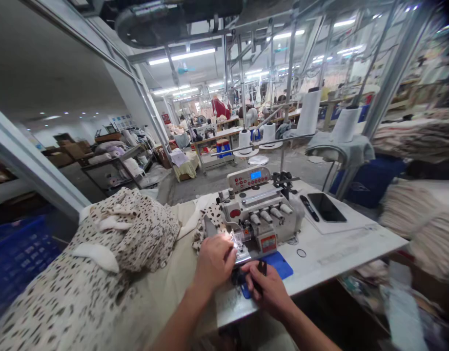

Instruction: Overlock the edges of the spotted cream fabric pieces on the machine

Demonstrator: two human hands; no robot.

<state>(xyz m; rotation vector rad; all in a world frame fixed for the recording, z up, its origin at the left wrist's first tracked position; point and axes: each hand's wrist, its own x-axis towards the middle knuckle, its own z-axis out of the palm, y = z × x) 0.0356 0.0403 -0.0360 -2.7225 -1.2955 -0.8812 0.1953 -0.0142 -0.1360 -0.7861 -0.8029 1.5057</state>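
Observation:
Both my hands work at the front of a white overlock sewing machine (255,214) set into a white table (330,258). My left hand (214,261) is curled on the spotted cream fabric (129,234) close to the presser foot (239,246), and the fabric's edge runs under the machine. My right hand (268,287) grips small black thread snips (261,272) above a blue mat (277,265). The large fabric mass spreads across the table's left side toward me. The needle area is partly hidden behind my left hand.
Thread cones (308,112) stand on a stand behind the machine. A black phone (326,207) lies on the table's right side. Fabric stacks (429,229) sit to the right, a blue crate (19,258) to the left. A person in red (220,108) stands among distant workstations.

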